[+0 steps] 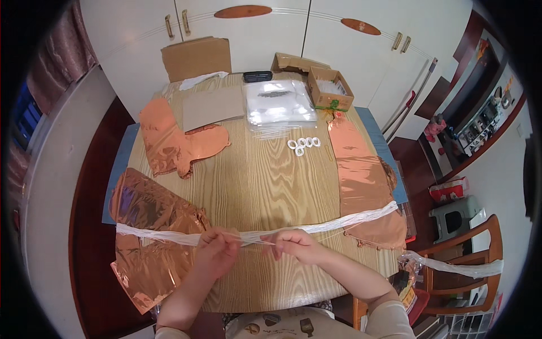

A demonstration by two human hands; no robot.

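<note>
Both hands busy at the near edge of the wooden table (254, 175): left hand (216, 251) and right hand (296, 244) pinched shut on a long bundle of white strings (316, 227), close together around the middle of it. Bundle stretched across the table from left to right, lying over a crumpled copper foil sheet (147, 209) on the near left and another copper foil piece (364, 181) on the right, then trailing off past the right edge toward a wooden chair (480, 248). Further back: a boot-shaped copper foil balloon (175, 144) on the left, small white tape rings (304, 144) mid-table, stack of clear plastic bags (278, 101), flat cardboard sheet (212, 106), open cardboard box (330, 87) far right.
</note>
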